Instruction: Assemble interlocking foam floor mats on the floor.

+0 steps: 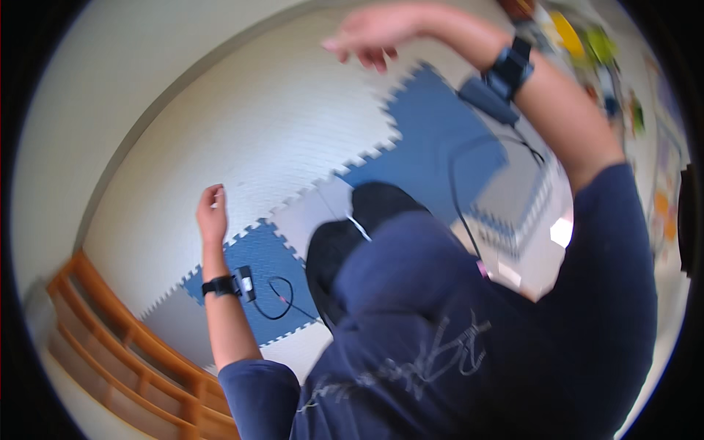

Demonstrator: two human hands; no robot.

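My left hand (211, 215) is held out over the foam mats at the left, fingers curled together; a tiny pale spot shows at the fingertips, too small to name. My right hand (375, 35) is raised at the top, its fingers apart and somewhat blurred, with nothing visible in it. A black wristband (221, 286) circles my left wrist, and a small dark box (247, 283) with a black cable shows beside it. On my right wrist sits another black band (509, 70); a dark oblong device (488, 101) with a cable shows just past it.
Interlocking foam mats cover the floor, including a blue tile (429, 147) and a cream area (257, 139). An orange-brown wooden rail frame (139, 352) stands at the lower left. Colourful items, among them a yellow one (566, 35), crowd the upper right. A pale wall (95, 95) curves along the left.
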